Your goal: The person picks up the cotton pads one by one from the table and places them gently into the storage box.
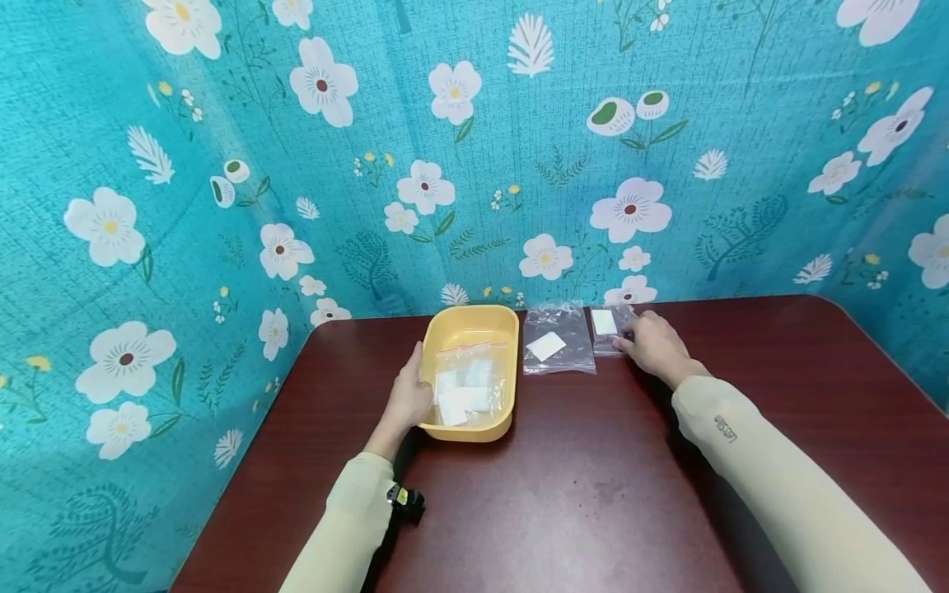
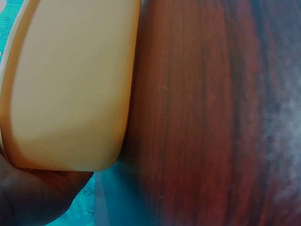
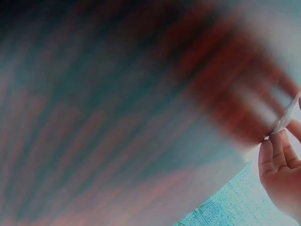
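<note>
On the left, my left hand (image 1: 410, 394) grips the side of a yellow plastic basin (image 1: 504, 428), thumb along its rim. In the left wrist view the fingers (image 2: 70, 181) bend round the basin's end (image 2: 70, 94). Several clear zip bags (image 1: 467, 383) with white pieces inside lie in the basin. My right hand (image 1: 656, 346) pinches the right edge of a small clear zip bag (image 1: 611, 342) holding a white rectangular piece (image 1: 604, 321). In the right wrist view, fingertips (image 3: 266, 148) meet the bag's edge (image 3: 284, 120).
A larger clear zip bag (image 1: 574, 354) with a white piece (image 1: 544, 346) lies between the basin and the small bag. The dark red wooden table (image 1: 563, 494) ends at a blue flowered cloth (image 1: 489, 239). A black wrist device (image 1: 406, 502) sits at my left sleeve.
</note>
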`<act>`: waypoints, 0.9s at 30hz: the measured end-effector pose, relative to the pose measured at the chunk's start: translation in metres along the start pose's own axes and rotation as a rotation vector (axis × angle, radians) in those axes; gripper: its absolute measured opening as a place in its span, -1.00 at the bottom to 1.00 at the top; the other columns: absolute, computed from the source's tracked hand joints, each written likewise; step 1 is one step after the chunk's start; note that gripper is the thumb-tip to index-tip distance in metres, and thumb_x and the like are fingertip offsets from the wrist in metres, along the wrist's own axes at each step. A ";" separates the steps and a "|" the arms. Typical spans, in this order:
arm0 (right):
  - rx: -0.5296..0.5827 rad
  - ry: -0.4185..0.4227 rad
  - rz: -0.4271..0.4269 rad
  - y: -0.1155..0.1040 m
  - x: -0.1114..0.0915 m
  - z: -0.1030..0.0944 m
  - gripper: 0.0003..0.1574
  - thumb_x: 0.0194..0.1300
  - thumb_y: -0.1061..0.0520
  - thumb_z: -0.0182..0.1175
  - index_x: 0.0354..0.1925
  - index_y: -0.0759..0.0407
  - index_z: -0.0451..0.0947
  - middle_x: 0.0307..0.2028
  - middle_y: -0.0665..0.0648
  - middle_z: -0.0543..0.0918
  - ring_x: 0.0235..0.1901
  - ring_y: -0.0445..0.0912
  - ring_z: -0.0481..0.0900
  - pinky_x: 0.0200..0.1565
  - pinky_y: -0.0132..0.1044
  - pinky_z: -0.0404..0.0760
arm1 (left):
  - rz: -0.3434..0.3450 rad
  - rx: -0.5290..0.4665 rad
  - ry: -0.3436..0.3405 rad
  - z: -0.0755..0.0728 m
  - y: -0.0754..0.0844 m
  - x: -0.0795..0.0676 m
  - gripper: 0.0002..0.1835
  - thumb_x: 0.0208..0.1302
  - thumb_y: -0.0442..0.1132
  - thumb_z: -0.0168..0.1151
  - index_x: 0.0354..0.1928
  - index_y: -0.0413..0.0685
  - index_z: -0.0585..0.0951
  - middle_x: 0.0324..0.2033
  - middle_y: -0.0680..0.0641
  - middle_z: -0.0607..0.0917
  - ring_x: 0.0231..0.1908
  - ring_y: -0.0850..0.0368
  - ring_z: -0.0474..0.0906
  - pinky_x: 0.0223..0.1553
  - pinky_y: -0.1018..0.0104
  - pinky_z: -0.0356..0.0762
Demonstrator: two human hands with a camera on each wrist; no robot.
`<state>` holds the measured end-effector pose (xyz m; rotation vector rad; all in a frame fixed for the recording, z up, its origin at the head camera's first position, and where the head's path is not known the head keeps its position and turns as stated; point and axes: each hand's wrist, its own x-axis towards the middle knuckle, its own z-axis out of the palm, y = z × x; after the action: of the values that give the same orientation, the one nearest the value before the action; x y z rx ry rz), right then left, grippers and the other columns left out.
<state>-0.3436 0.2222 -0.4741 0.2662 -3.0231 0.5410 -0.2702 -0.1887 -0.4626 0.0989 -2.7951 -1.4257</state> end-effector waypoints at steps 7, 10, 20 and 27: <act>0.021 -0.012 0.003 -0.002 -0.002 -0.004 -0.55 0.39 0.12 0.25 0.09 0.45 0.62 -0.04 0.44 0.54 -0.01 0.26 0.48 0.07 0.20 0.47 | 0.023 -0.006 0.007 0.000 0.001 -0.001 -0.10 0.18 -0.65 -0.18 0.61 -0.11 -0.03 0.54 -0.14 0.11 0.50 -0.06 0.04 0.41 -0.03 0.11; 0.015 -0.006 0.001 -0.002 -0.002 -0.004 -0.59 0.39 0.14 0.25 0.05 0.43 0.65 -0.06 0.43 0.55 -0.02 0.25 0.49 0.06 0.19 0.48 | 0.023 -0.009 0.008 0.000 0.001 -0.002 -0.10 0.19 -0.65 -0.18 0.61 -0.10 -0.03 0.55 -0.13 0.11 0.50 -0.05 0.03 0.41 -0.03 0.11; 0.012 0.010 -0.013 0.000 -0.009 -0.005 -0.73 0.37 0.22 0.24 -0.05 0.34 0.72 -0.13 0.35 0.62 -0.10 0.18 0.54 -0.03 0.14 0.54 | 0.022 -0.003 0.002 0.002 -0.001 -0.003 -0.10 0.20 -0.64 -0.17 0.61 -0.08 -0.05 0.54 -0.16 0.12 0.49 -0.06 0.05 0.41 -0.03 0.11; 0.068 0.014 0.028 0.002 -0.014 -0.010 -0.68 0.39 0.20 0.22 0.02 0.35 0.70 -0.04 0.39 0.67 -0.12 0.18 0.59 -0.06 0.14 0.57 | 0.048 0.010 0.008 0.000 0.000 -0.002 -0.12 0.20 -0.64 -0.17 0.60 -0.14 -0.02 0.53 -0.19 0.13 0.48 -0.09 0.07 0.41 -0.05 0.13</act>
<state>-0.3299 0.2295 -0.4662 0.2222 -3.0025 0.6466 -0.2678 -0.1885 -0.4629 0.0371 -2.7783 -1.3989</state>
